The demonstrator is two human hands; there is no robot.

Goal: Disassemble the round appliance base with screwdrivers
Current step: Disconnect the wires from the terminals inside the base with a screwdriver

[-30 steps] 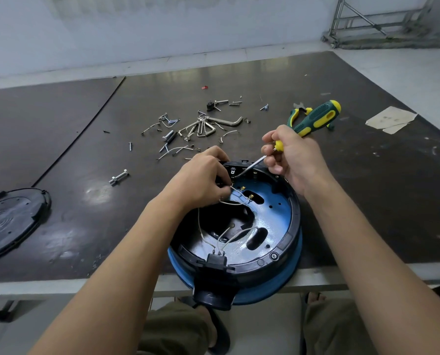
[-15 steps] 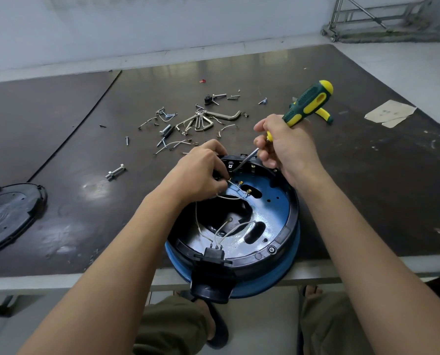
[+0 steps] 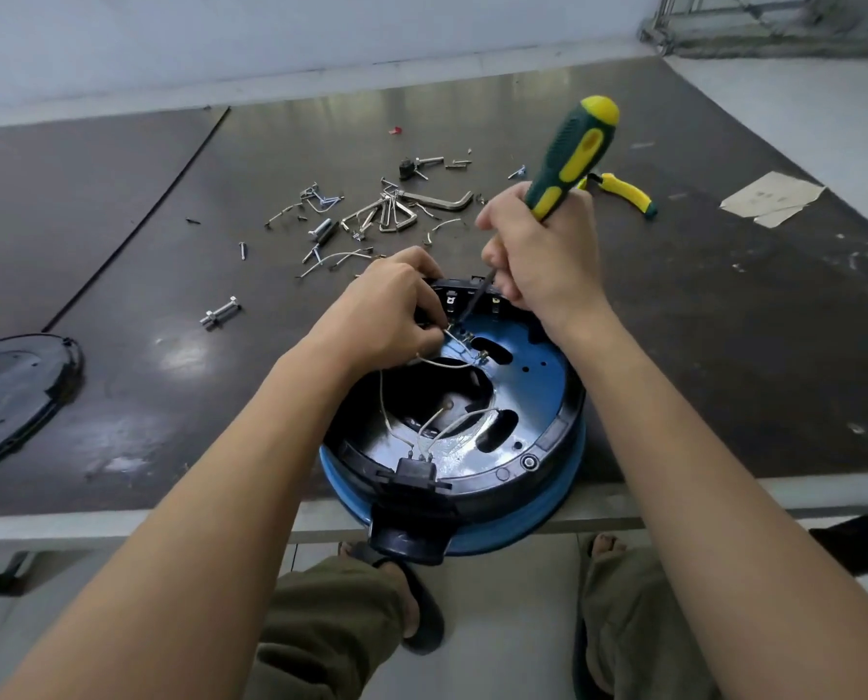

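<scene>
Dark worktop [image 3: 699, 305]. Round appliance base [image 3: 540, 381] at near edge, centre, open side up, overhanging toward me. Black cover [image 3: 12, 391] off, lying near left. My right hand [image 3: 543, 265] wrapped round green-yellow screwdriver [image 3: 573, 154], shaft slanting down into far-left part of base. My left hand [image 3: 386, 315]: fingers [image 3: 429, 323] pinching white wire [image 3: 444, 364] beside tip. Loose screws [image 3: 371, 217] scattered far centre.

Doing it well, my judgement: bring shaft in line with screw, seat tip fully, press while turning, hold wire aside without tugging terminal.

No brand, label or writing readable.

Dark glossy table [image 3: 725, 346], white wall [image 3: 270, 32] behind, pale floor [image 3: 800, 108], metal frame [image 3: 755, 27] far right
</scene>
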